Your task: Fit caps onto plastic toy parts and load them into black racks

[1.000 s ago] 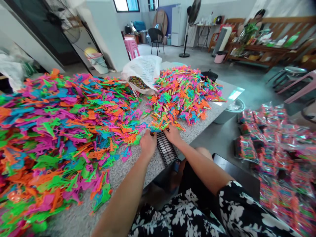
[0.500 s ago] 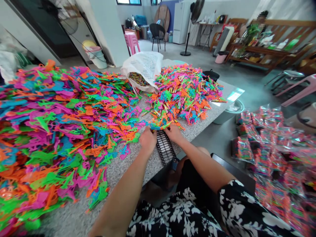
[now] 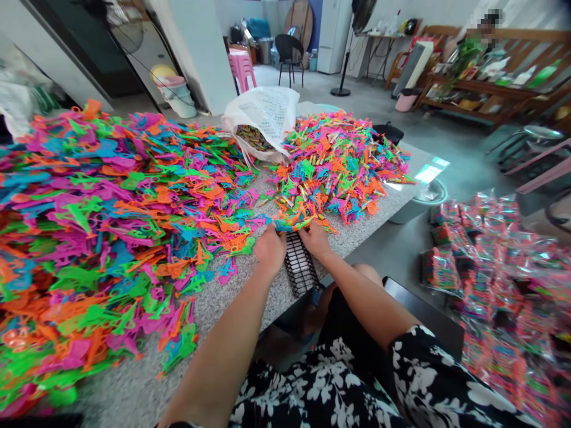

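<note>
My left hand (image 3: 270, 248) and my right hand (image 3: 315, 239) meet at the far end of a narrow black wire rack (image 3: 300, 264). Both have their fingers closed on a short row of small plastic toy pieces (image 3: 289, 224), blue, green and yellowish, lying across that end. The fingertips are partly hidden, so the exact grip on each piece is unclear. Just beyond lies a heap of bright plastic toy pieces with gold-and-coloured sticks (image 3: 334, 163). To the left spreads a much larger pile of plastic toy pieces (image 3: 111, 214) in pink, green, orange and blue.
A white sack (image 3: 267, 116) of small sticks lies open between the piles on the speckled tabletop (image 3: 232, 303). Filled clear bags (image 3: 491, 255) cover the floor at right, beside a pale bucket (image 3: 423, 199). A person sits near the wooden bench (image 3: 530, 53).
My hands stay at the rack's far end with almost the same grip. The whole view has shifted slightly, with the scene sitting a little farther right and higher.
</note>
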A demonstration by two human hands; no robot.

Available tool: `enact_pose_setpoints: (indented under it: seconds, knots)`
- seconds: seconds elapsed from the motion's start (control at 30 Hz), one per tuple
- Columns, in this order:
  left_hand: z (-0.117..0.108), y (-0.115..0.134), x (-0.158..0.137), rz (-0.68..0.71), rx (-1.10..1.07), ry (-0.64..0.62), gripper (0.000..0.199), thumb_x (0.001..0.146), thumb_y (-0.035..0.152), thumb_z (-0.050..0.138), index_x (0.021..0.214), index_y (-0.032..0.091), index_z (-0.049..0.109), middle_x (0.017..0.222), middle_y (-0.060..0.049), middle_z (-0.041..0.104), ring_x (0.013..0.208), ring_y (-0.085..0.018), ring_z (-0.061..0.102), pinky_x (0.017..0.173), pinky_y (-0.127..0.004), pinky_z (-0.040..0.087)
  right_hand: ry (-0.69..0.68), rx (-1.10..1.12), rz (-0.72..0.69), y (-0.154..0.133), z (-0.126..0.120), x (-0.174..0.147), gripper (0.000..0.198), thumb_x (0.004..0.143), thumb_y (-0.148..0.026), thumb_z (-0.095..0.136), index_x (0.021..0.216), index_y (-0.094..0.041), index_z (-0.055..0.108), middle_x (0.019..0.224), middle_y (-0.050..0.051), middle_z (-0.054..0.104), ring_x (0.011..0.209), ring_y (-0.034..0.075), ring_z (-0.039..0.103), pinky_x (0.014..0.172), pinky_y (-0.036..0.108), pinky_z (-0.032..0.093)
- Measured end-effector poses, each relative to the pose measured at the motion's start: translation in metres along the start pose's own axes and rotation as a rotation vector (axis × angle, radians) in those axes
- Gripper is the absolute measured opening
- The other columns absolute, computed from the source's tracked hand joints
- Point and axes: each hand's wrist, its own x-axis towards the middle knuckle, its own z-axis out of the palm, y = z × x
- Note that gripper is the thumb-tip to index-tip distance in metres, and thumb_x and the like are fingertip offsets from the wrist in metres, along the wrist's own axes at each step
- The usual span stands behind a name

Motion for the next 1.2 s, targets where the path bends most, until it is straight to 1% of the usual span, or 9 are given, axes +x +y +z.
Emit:
enact_pose_setpoints:
  seconds: [0.13, 0.3, 0.57, 0.77, 0.9, 0.93, 1.0, 1.1, 1.2]
  knots:
    - [-0.001, 0.003, 0.001, -0.023, -0.013, -0.004, 0.033, 0.101, 0.046, 0.056, 0.121, 0.02, 0.065, 0.102, -0.014, 0.078, 0.099, -0.034, 0.076, 0.079, -0.038, 0.054, 0.006, 0.054, 0.002, 0.006, 0.002, 0.003, 0.026, 0.099, -0.042, 0.061, 0.093, -0.019, 0.071, 0.08, 0.006, 0.073, 0.071, 0.02, 0.062, 0.068, 0.028, 0.043]
    - [0.002, 0.004, 0.001, -0.032, 0.025, 0.015, 0.034, 0.102, 0.045, 0.055, 0.123, 0.02, 0.064, 0.104, -0.015, 0.078, 0.1, -0.034, 0.075, 0.08, -0.039, 0.054, -0.003, 0.029, -0.037, 0.005, 0.002, 0.002, 0.028, 0.102, -0.043, 0.059, 0.101, -0.017, 0.071, 0.09, 0.008, 0.075, 0.082, 0.023, 0.067, 0.076, 0.029, 0.046]
    - [0.01, -0.005, -0.003, 0.065, 0.022, 0.019, 0.038, 0.106, 0.048, 0.049, 0.127, 0.02, 0.062, 0.114, -0.015, 0.077, 0.101, -0.032, 0.074, 0.083, -0.038, 0.052, -0.06, -0.121, -0.021, -0.004, -0.006, -0.005, 0.031, 0.102, -0.033, 0.057, 0.127, -0.016, 0.065, 0.12, 0.015, 0.074, 0.111, 0.028, 0.069, 0.096, 0.036, 0.051]
    - [0.012, -0.011, 0.004, 0.105, -0.031, -0.011, 0.035, 0.104, 0.045, 0.053, 0.126, 0.02, 0.064, 0.119, -0.015, 0.076, 0.105, -0.03, 0.073, 0.087, -0.037, 0.054, -0.135, -0.158, 0.039, -0.013, -0.013, -0.007, 0.033, 0.103, -0.035, 0.06, 0.128, -0.014, 0.064, 0.122, 0.016, 0.074, 0.111, 0.029, 0.07, 0.095, 0.036, 0.051]
    - [-0.001, -0.045, 0.028, 0.213, -0.274, -0.208, 0.022, 0.099, 0.026, 0.058, 0.117, 0.02, 0.07, 0.11, -0.007, 0.079, 0.099, -0.021, 0.075, 0.089, -0.031, 0.056, -0.207, -0.095, -0.019, -0.002, -0.038, -0.008, 0.025, 0.101, -0.026, 0.059, 0.122, -0.016, 0.068, 0.114, 0.013, 0.076, 0.104, 0.026, 0.071, 0.093, 0.034, 0.052]
    - [-0.006, -0.054, 0.038, 0.2, -0.309, -0.2, 0.023, 0.098, 0.023, 0.056, 0.116, 0.02, 0.071, 0.108, -0.006, 0.079, 0.097, -0.02, 0.075, 0.09, -0.03, 0.056, -0.188, -0.107, -0.035, 0.004, -0.046, -0.008, 0.025, 0.101, -0.022, 0.057, 0.123, -0.016, 0.068, 0.116, 0.013, 0.075, 0.106, 0.026, 0.07, 0.094, 0.035, 0.051]
    - [-0.014, -0.064, 0.062, 0.145, -0.293, -0.086, 0.026, 0.098, 0.021, 0.052, 0.115, 0.018, 0.072, 0.11, -0.008, 0.079, 0.101, -0.021, 0.075, 0.093, -0.031, 0.056, -0.113, -0.2, -0.014, 0.015, -0.058, -0.007, 0.03, 0.101, -0.019, 0.054, 0.128, -0.014, 0.067, 0.123, 0.016, 0.072, 0.112, 0.029, 0.068, 0.097, 0.037, 0.05]
    - [-0.02, -0.055, 0.102, 0.147, -0.178, 0.036, 0.03, 0.097, 0.022, 0.055, 0.12, 0.018, 0.073, 0.119, -0.01, 0.078, 0.112, -0.024, 0.072, 0.099, -0.033, 0.053, -0.084, -0.4, 0.049, 0.021, -0.067, -0.007, 0.033, 0.103, -0.026, 0.055, 0.132, -0.013, 0.066, 0.129, 0.02, 0.066, 0.11, 0.032, 0.067, 0.091, 0.04, 0.051]
    - [-0.018, -0.023, 0.135, 0.167, -0.104, -0.005, 0.037, 0.096, 0.026, 0.059, 0.13, 0.02, 0.07, 0.124, -0.011, 0.077, 0.117, -0.026, 0.07, 0.1, -0.034, 0.053, -0.16, -0.464, 0.013, 0.017, -0.067, -0.011, 0.031, 0.106, -0.031, 0.053, 0.129, -0.018, 0.069, 0.124, 0.016, 0.067, 0.1, 0.029, 0.069, 0.086, 0.038, 0.052]
